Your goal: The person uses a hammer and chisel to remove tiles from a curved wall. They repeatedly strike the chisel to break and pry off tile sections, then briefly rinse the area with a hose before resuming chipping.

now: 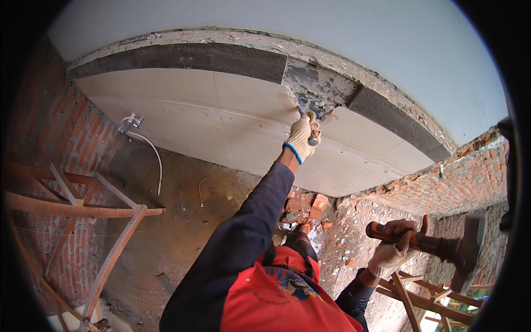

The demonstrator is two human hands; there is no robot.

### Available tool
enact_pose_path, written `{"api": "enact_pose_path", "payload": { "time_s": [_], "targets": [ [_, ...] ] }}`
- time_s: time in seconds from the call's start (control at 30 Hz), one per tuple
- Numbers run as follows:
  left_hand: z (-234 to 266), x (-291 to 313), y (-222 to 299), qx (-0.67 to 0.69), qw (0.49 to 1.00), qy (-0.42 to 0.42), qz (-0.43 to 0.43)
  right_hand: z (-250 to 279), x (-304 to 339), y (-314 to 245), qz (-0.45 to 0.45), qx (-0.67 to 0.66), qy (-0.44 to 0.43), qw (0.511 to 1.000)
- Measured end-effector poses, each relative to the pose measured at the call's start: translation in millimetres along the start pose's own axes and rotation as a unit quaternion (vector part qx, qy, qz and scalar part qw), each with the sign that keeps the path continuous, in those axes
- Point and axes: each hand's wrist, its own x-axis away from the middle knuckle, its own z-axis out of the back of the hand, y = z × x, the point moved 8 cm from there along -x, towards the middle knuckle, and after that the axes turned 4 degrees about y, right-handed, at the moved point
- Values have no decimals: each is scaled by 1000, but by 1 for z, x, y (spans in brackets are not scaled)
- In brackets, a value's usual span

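My left hand, in a cream knitted glove with a blue cuff, is closed around a metal chisel. The chisel's butt end sticks out of the fist, and its other end meets the broken edge of the wall tiles. Around that spot, a chipped patch shows dark backing where tile is gone. Lower right, my right hand, also gloved, grips a hammer by its orange-and-black handle. The hammer is raised away from the wall, its big metal head toward the right edge of the view.
A dark grey tile border runs along the wall top. Left, a white hose hangs from a tap near a wooden frame. Broken bricks lie by my feet. More timber stands lower right, below brick walls.
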Motion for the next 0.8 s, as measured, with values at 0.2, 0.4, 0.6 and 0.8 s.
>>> {"api": "enact_pose_path", "payload": {
  "time_s": [0.2, 0.4, 0.6, 0.8],
  "targets": [
    [-6, -10, 10, 152, 988, -1, 4, -34, 5, 10, 192, -33, -56, 979],
    [-2, -21, 2, 82, 996, 11, 21, -99, 41, 124, 179, 273, -282, 902],
    [-3, -22, 8, 8, 999, -47, -7, -107, 52, 153, -114, 261, -300, 910],
    [-10, -3, 7, 84, 996, -7, 11, -83, 38, 99, 143, 50, -296, 943]
  ]
}}
